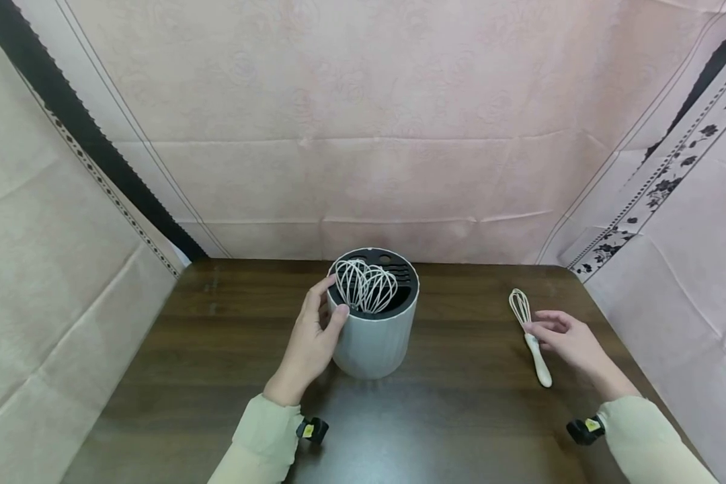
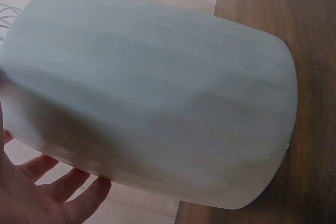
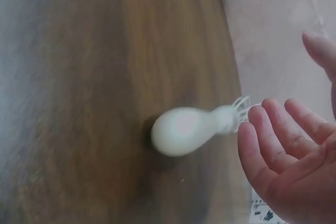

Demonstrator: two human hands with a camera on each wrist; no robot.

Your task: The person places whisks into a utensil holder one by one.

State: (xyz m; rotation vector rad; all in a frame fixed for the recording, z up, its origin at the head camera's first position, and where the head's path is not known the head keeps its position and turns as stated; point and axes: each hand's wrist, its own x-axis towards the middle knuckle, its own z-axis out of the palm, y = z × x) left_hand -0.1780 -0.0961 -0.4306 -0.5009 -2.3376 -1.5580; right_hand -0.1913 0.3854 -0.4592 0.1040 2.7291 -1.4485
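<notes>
A light grey utensil holder (image 1: pixel 372 346) with a black slotted top stands upright on the table, and white whisk wires (image 1: pixel 363 286) rise out of its opening. My left hand (image 1: pixel 307 343) grips the holder's left side near the rim, thumb toward the front. In the left wrist view, several fingers (image 2: pixel 92 195) curve along the holder's wall. A small whisk (image 1: pixel 538 359) with a white handle lies on the table at the right, its wires pointing away. Over its neck is my right hand (image 1: pixel 569 339). The right wrist view shows the thumb apart from loosely bent fingers (image 3: pixel 273 140), with nothing between them.
The dark brown wooden table (image 1: pixel 230 376) ends at a pale cloth (image 1: pixel 363 181) hanging behind it. More cloth (image 1: pixel 702 282) hangs along the right side, with a dark floral border. Another cloth (image 1: pixel 54 289) hangs at the left.
</notes>
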